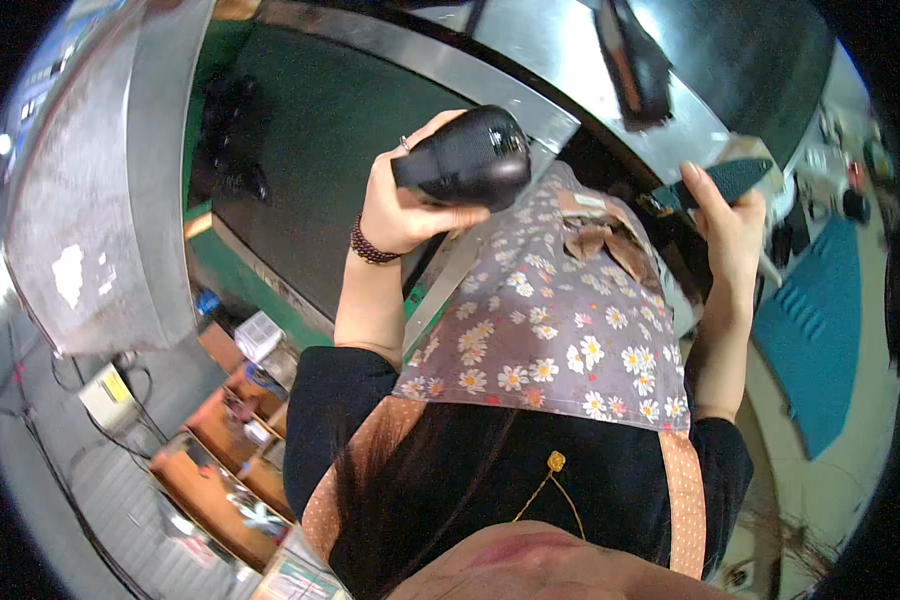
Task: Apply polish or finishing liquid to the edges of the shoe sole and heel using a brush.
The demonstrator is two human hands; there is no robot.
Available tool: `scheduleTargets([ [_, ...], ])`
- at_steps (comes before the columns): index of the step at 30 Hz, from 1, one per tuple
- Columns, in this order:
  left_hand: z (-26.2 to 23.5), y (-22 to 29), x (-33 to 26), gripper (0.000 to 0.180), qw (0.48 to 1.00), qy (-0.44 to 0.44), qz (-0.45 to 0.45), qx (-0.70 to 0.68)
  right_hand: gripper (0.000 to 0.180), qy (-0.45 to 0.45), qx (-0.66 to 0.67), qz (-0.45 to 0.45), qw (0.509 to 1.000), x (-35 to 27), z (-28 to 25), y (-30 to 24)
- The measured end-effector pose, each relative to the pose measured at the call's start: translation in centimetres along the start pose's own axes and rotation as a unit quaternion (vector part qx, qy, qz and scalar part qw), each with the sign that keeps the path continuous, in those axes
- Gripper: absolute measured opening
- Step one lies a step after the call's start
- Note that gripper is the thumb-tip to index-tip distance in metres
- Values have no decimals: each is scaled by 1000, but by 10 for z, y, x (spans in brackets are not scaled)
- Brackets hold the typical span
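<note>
My left hand [395,215] is wrapped round a black shoe-like piece [475,160], with a rounded end pointing right and a fine mesh texture. A shiny patch shows near that end. My right hand [725,220] grips a tapered, dark green-black textured piece [730,182], thumb on top. Its exact kind is unclear. The two pieces are held apart, above a daisy-patterned apron [570,330]. On the metal surface beyond lies a long black-and-brown piece [635,70], blurred, possibly a shoe part.
A dark belt [320,130] with a metal edge runs at the left, carrying black items [232,140]. A grey metal housing [100,190] stands beside it. Lower left is a wooden compartment box [220,500] of small things. A blue-green panel [820,340] is at the right.
</note>
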State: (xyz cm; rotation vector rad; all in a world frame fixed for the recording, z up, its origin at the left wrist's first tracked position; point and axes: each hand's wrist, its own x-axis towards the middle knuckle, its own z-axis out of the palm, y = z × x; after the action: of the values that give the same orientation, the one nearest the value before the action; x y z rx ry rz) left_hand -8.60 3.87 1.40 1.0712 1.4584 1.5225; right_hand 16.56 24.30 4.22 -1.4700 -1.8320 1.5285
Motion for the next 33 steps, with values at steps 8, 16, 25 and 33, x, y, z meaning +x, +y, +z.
scheduleTargets([
  [8, -105, -115, -19, 65, 841, 318, -283, 332, 22, 13, -73, 3, 997, 7, 20, -23],
  [16, -117, -284, -61, 111, 751, 548, -249, 270, 23, -22, -119, -34, 992, 7, 44, -31],
  [25, -19, -282, -71, 93, 684, 556, -242, 405, 22, -45, -170, 28, 984, 10, 50, -42],
  [33, -39, -269, -55, 91, 635, 614, -234, 406, 24, -60, -211, 31, 975, 9, 58, -50],
])
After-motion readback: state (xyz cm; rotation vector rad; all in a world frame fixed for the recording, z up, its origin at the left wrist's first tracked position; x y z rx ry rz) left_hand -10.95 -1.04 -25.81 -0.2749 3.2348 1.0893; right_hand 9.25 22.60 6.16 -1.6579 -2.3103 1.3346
